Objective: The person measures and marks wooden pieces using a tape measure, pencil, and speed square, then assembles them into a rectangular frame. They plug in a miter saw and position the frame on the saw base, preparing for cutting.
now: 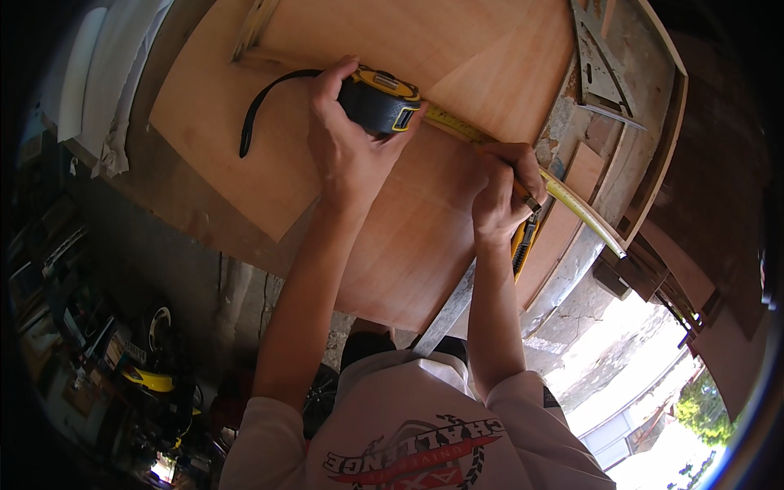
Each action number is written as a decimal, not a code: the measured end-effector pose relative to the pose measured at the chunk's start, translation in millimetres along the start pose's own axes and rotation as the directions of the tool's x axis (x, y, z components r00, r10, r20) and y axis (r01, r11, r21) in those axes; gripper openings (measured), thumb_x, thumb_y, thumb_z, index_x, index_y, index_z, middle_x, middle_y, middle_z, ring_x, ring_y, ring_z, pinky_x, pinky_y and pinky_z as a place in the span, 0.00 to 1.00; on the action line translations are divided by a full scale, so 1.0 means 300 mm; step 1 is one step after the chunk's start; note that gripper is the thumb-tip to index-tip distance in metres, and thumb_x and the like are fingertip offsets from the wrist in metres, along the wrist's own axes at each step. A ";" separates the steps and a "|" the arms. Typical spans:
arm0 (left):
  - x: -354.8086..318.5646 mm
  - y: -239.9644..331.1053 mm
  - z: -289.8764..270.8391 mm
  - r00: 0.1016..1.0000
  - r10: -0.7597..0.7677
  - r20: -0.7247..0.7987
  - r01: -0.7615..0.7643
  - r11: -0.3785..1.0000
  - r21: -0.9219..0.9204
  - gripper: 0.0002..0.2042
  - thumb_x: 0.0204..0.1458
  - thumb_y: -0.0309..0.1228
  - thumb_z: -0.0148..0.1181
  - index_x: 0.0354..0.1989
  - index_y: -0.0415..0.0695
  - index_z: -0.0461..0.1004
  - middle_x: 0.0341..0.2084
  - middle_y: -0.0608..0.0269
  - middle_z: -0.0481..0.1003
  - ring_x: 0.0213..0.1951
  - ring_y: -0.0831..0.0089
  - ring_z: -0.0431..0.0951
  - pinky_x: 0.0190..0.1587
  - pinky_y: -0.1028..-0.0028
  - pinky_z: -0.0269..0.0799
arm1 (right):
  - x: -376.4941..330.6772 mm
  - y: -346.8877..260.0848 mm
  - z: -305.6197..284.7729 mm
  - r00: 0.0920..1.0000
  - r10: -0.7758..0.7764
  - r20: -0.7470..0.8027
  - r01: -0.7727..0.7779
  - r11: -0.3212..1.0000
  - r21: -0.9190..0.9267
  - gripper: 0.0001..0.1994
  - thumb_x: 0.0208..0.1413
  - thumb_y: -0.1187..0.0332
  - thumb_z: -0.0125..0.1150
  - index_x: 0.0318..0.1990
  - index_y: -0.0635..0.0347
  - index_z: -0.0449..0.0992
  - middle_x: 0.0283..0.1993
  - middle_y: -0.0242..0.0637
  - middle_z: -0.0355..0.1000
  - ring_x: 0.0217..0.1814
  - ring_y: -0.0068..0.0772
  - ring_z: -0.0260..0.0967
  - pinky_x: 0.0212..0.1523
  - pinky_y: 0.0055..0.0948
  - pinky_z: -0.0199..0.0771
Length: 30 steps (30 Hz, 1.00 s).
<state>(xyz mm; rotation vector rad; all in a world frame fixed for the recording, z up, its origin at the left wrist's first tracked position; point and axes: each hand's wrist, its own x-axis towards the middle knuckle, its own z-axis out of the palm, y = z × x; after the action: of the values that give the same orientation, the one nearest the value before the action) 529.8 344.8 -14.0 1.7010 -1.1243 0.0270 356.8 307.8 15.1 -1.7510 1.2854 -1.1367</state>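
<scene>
My left hand (351, 151) is wrapped round a black and yellow tape measure (380, 100), whose black wrist strap (260, 102) hangs off to the left. From its case the yellow tape blade (584, 209) runs out to the right across a thin plywood sheet (408, 245) and past the sheet's edge. With closed fingers my right hand (505, 188) grips a pencil (525, 196) at the blade; its tip is hidden by the hand. Beside my right wrist lies a yellow and black utility knife (524, 245). A metal straightedge (449, 306) reaches from the sheet toward my waist.
A metal set square (600, 73) lies at the far right of the worktable near its raised wooden rim (676, 131). Another thin brown sheet (220, 155) is on the left. Pale rolled material (82, 73) stands at the left edge. Cluttered items fill the lower left floor.
</scene>
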 end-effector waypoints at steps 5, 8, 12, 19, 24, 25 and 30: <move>0.000 0.004 0.000 1.000 0.007 -0.005 -0.007 1.000 0.005 0.42 0.36 0.34 0.83 0.58 0.39 0.61 0.49 0.47 0.72 0.46 0.53 0.78 0.48 0.63 0.76 | 0.000 0.001 0.004 1.000 0.002 -0.008 -0.002 1.000 0.008 0.06 0.48 0.76 0.53 0.27 0.65 0.77 0.27 0.36 0.75 0.27 0.24 0.68 0.31 0.24 0.68; 0.000 0.007 0.000 1.000 -0.011 -0.009 0.011 1.000 -0.004 0.42 0.36 0.34 0.83 0.58 0.39 0.61 0.49 0.47 0.72 0.46 0.53 0.78 0.47 0.63 0.77 | -0.002 -0.001 0.000 1.000 0.021 0.008 -0.021 1.000 -0.006 0.06 0.48 0.76 0.53 0.27 0.65 0.77 0.27 0.37 0.76 0.27 0.24 0.68 0.32 0.24 0.68; 0.004 0.005 -0.001 1.000 0.013 -0.008 -0.012 1.000 0.008 0.42 0.36 0.34 0.83 0.58 0.39 0.61 0.49 0.47 0.72 0.46 0.53 0.78 0.47 0.63 0.77 | -0.004 -0.004 -0.013 0.999 0.036 0.040 -0.036 0.999 0.002 0.06 0.48 0.77 0.53 0.27 0.66 0.77 0.27 0.36 0.75 0.28 0.24 0.68 0.32 0.23 0.68; 0.007 0.014 -0.008 1.000 0.016 -0.007 -0.015 0.999 0.037 0.42 0.35 0.34 0.83 0.58 0.40 0.61 0.49 0.48 0.72 0.46 0.54 0.78 0.47 0.63 0.77 | -0.004 0.003 0.000 1.000 0.004 0.003 -0.004 1.000 0.007 0.06 0.49 0.77 0.53 0.28 0.67 0.77 0.28 0.35 0.74 0.28 0.23 0.68 0.33 0.22 0.67; 0.011 0.016 -0.010 1.000 0.025 -0.008 -0.024 0.999 0.040 0.42 0.35 0.34 0.83 0.58 0.40 0.61 0.48 0.48 0.72 0.45 0.53 0.78 0.46 0.63 0.76 | -0.005 0.003 0.000 1.000 0.008 0.001 -0.008 1.000 -0.015 0.06 0.50 0.78 0.53 0.28 0.66 0.78 0.28 0.35 0.74 0.29 0.22 0.67 0.33 0.22 0.67; 0.012 0.016 -0.009 1.000 0.022 -0.010 -0.022 0.999 0.031 0.42 0.35 0.34 0.83 0.58 0.40 0.61 0.48 0.48 0.72 0.45 0.53 0.78 0.46 0.63 0.76 | -0.005 0.002 0.000 1.000 0.002 0.001 -0.002 1.000 -0.016 0.06 0.50 0.78 0.53 0.28 0.66 0.78 0.27 0.35 0.74 0.29 0.22 0.67 0.33 0.22 0.67; 0.016 0.015 -0.009 0.998 0.053 -0.019 -0.052 0.997 0.061 0.42 0.35 0.34 0.83 0.58 0.40 0.61 0.48 0.49 0.72 0.45 0.54 0.78 0.46 0.63 0.77 | -0.007 -0.004 0.006 0.999 0.046 -0.002 -0.046 0.999 0.005 0.06 0.49 0.77 0.52 0.27 0.66 0.76 0.27 0.33 0.73 0.27 0.21 0.66 0.31 0.21 0.65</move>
<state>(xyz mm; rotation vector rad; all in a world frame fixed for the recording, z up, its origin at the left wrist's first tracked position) 530.6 343.8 -7.0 1.7207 -1.1630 0.1127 358.5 310.0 15.0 -1.7087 1.3157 -1.1152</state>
